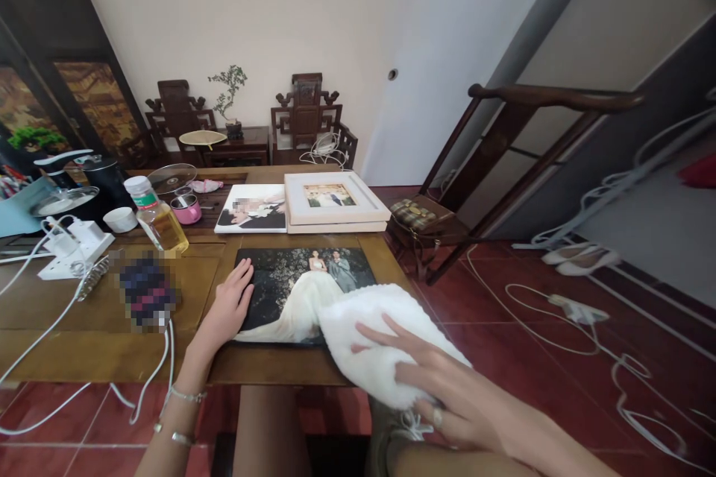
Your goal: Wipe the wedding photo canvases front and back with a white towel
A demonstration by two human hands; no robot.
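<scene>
A dark wedding photo panel [274, 291] lies flat at the table's front edge, showing a couple and a long white gown. My left hand [229, 302] rests on its left edge, fingers stretched out and holding nothing. A fluffy white cloth [358, 313] covers the panel's lower right corner and hangs past the table edge. My right hand [425, 365] has hold of this cloth from above, its fingers spread over the fabric and the thumb side partly hidden in its folds.
Behind the panel stand a white-edged photo block [251, 209] and stacked picture frames [335, 201]. To the left are an oil bottle [159, 216], a pink cup [186, 209], a power strip [78, 250] and loose cables. A wooden chair [514, 127] holds a plaid bag [417, 215].
</scene>
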